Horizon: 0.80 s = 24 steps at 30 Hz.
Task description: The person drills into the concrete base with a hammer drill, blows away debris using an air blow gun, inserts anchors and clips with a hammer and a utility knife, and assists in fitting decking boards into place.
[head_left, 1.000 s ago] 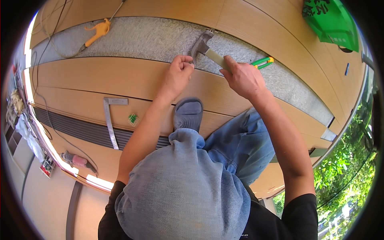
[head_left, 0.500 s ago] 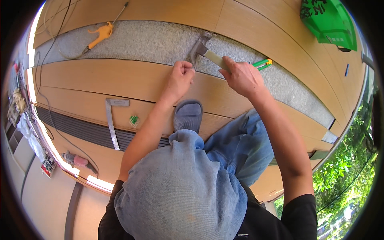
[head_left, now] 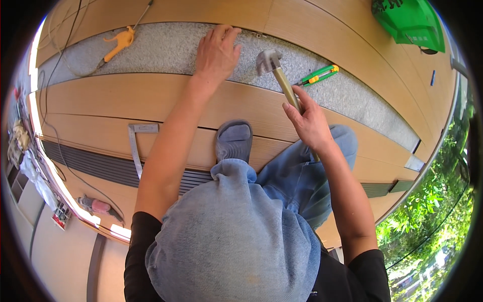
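Observation:
My left hand (head_left: 217, 55) reaches across the grey speckled strip (head_left: 166, 50), its fingers stretched toward the edge of the far wood-look board (head_left: 201, 11). Nothing shows in that hand. A small metal clip (head_left: 258, 35) sits at the same board edge, right of my fingertips. My right hand (head_left: 309, 121) grips a hammer (head_left: 286, 86) by its pale handle, with the metal head raised over the strip. A green and yellow utility knife (head_left: 320, 75) lies on the strip, just beyond my right hand.
An orange air blow gun (head_left: 119, 45) with a hose lies at the strip's left end. Near it run loose cords. A metal try square (head_left: 134, 146) and a power tool (head_left: 98, 205) lie nearer, at left. A green bag (head_left: 410, 27) stands at far right, near a blue stick (head_left: 433, 78).
My left hand has moved forward from the near board to the far board's edge and its fingers have straightened. My right hand has drawn back, swinging the hammer head away from that edge.

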{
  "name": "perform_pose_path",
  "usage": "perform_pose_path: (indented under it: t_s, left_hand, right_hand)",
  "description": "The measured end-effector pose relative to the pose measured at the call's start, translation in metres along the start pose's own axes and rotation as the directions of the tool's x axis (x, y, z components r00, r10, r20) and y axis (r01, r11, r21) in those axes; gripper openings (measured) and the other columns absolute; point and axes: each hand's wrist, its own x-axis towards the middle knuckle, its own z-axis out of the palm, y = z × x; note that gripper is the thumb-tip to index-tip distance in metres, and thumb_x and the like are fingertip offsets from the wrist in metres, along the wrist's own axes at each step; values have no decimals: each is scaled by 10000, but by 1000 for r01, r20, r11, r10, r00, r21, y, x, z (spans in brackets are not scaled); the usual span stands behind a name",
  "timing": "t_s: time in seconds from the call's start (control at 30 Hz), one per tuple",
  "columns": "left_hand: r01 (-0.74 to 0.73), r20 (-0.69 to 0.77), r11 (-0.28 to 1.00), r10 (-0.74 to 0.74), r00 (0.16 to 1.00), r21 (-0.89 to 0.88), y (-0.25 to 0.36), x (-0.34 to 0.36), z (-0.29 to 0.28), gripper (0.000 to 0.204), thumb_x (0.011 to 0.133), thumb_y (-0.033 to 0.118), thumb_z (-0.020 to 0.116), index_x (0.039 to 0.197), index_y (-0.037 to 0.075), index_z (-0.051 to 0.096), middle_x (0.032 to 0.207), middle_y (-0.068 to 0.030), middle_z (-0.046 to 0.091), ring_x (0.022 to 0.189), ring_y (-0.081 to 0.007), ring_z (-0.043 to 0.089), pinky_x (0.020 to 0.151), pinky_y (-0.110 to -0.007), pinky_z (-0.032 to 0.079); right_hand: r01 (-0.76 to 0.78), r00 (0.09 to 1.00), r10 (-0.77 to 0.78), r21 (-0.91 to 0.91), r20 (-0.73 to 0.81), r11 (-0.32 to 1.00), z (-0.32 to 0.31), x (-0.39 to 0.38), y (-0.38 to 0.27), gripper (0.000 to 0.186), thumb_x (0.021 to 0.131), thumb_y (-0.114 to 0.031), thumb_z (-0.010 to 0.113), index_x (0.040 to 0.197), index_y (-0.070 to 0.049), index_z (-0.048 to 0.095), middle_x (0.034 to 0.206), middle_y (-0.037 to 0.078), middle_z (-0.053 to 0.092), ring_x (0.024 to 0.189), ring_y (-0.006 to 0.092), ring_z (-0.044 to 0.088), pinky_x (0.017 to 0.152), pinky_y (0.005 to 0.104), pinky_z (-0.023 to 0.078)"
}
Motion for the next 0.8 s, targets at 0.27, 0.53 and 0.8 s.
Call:
perform_pose_path:
  t_s: [0.27, 0.53, 0.8]
  left_hand:
    - [-422, 49, 867, 425, 904, 265, -17, 64, 0, 586, 853, 350, 785, 1359, 95, 632, 1451, -119, 563, 1392, -298, 464, 1169, -496, 357]
    - [-360, 150, 913, 335, 930, 192, -14, 71, 9, 703, 840, 355, 792, 1473, 159, 558, 1567, -91, 486, 1489, -306, 378, 1244, -532, 254]
    - [-314, 125, 938, 297, 947, 145, -30, 69, 26, 702, 910, 341, 749, 1545, 208, 482, 1675, -14, 352, 1558, -249, 270, 1270, -509, 202]
  right_hand:
    - [269, 938, -313, -877, 145, 398, -30, 44, -34, 374, 1006, -328, 628, 1344, -187, 552, 932, 191, 699, 824, 426, 694, 693, 525, 555]
    - [253, 950, -260, -919, 176, 304, -43, 55, -49, 396, 1017, -349, 601, 1398, -250, 555, 910, 131, 696, 789, 383, 695, 654, 498, 560]
    - [249, 958, -225, -909, 179, 335, -46, 57, -61, 328, 993, -297, 615, 1302, -208, 550, 944, 148, 712, 815, 405, 717, 650, 525, 569]
